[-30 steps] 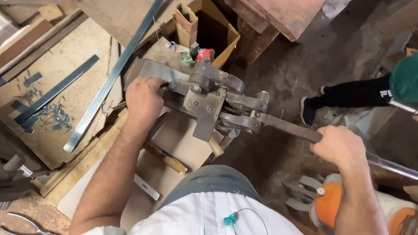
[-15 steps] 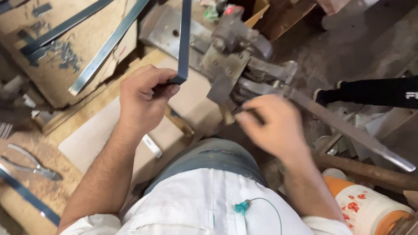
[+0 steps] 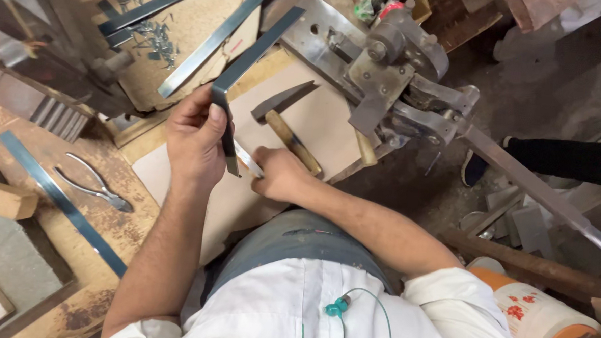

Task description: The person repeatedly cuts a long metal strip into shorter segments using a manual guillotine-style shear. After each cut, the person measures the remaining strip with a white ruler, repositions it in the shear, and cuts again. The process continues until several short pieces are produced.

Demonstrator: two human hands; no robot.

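Over the cardboard sheet (image 3: 329, 130) before the lever machine (image 3: 399, 79), the left hand (image 3: 195, 139) pinches a bent metal strip (image 3: 241, 65) at its corner; the right hand (image 3: 278, 173) closes around a hammer (image 3: 290, 131) handle beside it, so keeping the bend steady seems wise

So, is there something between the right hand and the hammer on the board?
Nothing visible does. The right hand lies on the board right beside the wooden handle of the hammer, which lies bare. The bent metal strip in the left hand is off to the side, not between them.
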